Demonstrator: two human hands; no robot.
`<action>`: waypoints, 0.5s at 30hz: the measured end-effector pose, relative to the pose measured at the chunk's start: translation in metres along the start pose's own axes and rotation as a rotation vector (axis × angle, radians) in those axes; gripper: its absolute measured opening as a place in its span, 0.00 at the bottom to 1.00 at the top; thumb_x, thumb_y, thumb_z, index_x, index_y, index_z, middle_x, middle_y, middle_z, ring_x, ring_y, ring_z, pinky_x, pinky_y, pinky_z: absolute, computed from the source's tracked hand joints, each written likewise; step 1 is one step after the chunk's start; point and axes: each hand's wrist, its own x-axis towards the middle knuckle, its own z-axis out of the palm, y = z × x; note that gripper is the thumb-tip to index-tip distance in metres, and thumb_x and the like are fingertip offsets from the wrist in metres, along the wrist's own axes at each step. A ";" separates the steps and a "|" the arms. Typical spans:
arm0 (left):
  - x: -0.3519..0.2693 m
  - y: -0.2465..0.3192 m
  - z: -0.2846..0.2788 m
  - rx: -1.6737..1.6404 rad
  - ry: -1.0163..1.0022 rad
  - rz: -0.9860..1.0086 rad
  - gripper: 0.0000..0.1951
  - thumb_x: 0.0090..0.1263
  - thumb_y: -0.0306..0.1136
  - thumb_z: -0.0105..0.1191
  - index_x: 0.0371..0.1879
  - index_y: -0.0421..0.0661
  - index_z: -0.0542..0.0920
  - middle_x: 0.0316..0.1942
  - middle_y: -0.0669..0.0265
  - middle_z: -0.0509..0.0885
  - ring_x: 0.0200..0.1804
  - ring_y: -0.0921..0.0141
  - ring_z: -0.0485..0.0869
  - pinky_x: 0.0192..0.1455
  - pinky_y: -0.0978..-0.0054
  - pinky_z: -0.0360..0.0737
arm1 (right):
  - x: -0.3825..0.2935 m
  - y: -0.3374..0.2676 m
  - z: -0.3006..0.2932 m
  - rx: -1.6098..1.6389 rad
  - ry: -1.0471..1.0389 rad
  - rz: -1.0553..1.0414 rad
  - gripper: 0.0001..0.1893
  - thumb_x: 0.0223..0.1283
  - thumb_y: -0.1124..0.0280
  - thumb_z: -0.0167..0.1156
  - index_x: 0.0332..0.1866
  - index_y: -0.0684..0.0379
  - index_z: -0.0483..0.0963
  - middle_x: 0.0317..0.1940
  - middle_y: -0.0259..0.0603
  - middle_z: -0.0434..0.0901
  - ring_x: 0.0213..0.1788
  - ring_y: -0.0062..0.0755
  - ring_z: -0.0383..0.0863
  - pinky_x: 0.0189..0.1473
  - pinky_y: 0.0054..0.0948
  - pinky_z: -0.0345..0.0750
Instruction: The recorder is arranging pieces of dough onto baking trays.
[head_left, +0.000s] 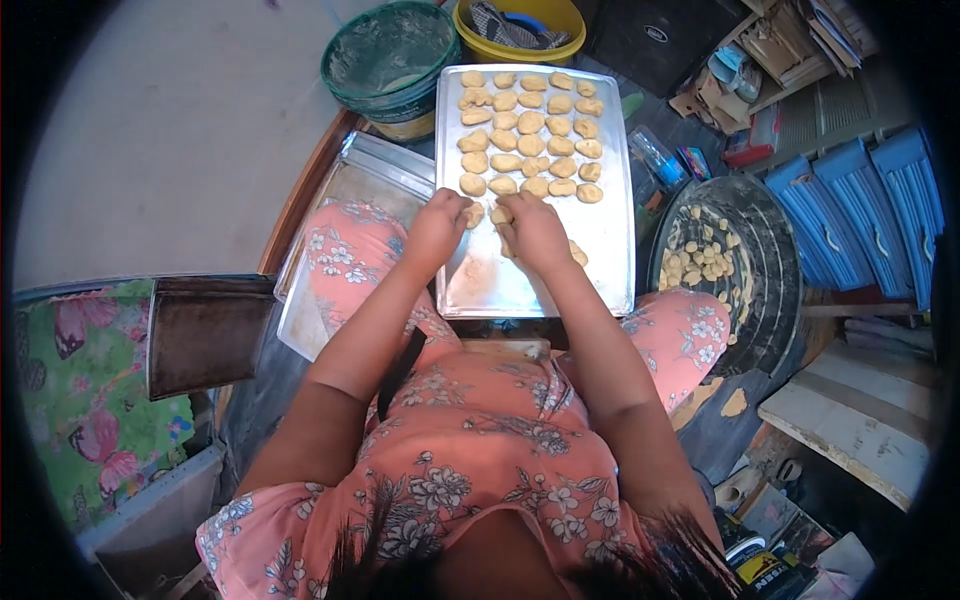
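A shiny metal baking tray (600, 289) lies before me, with rows of pale dough pieces (531, 123) across its far part. At the tray's left edge, my left hand (441, 229) has its fingertips around a lumpy dough piece (473, 215). Just to the right, my right hand (536, 231) grips a smaller dough piece (501, 215) between thumb and fingers. More dough shows at both sides of the right hand, including a piece (577, 253) by its outer edge; the palm is hidden.
Right of the tray stands a round black basin (765, 255) with many small dough pieces. A green bucket (390, 52) and a yellow tub (517, 54) holding cloth stand beyond. More metal trays (382, 169) lie at left. Blue plastic drawers (855, 217) stand far right.
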 end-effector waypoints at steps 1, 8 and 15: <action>-0.001 0.002 -0.002 0.000 0.001 0.004 0.14 0.58 0.28 0.57 0.44 0.42 0.80 0.40 0.55 0.78 0.41 0.56 0.79 0.45 0.64 0.76 | -0.004 -0.003 -0.002 -0.022 0.063 0.007 0.19 0.49 0.69 0.64 0.49 0.56 0.74 0.43 0.44 0.75 0.44 0.48 0.76 0.48 0.38 0.73; -0.003 0.018 0.000 0.169 0.019 0.158 0.16 0.58 0.32 0.58 0.47 0.46 0.79 0.46 0.62 0.78 0.54 0.60 0.73 0.55 0.61 0.66 | -0.025 0.008 -0.030 -0.113 -0.196 0.059 0.16 0.50 0.60 0.62 0.44 0.54 0.78 0.38 0.42 0.79 0.41 0.43 0.78 0.46 0.38 0.72; 0.012 0.020 0.024 0.329 -0.149 0.286 0.17 0.56 0.31 0.58 0.46 0.51 0.80 0.49 0.68 0.78 0.56 0.65 0.71 0.55 0.61 0.60 | -0.005 0.028 -0.028 -0.007 -0.013 0.465 0.22 0.51 0.50 0.63 0.38 0.61 0.79 0.30 0.45 0.82 0.31 0.44 0.82 0.37 0.37 0.76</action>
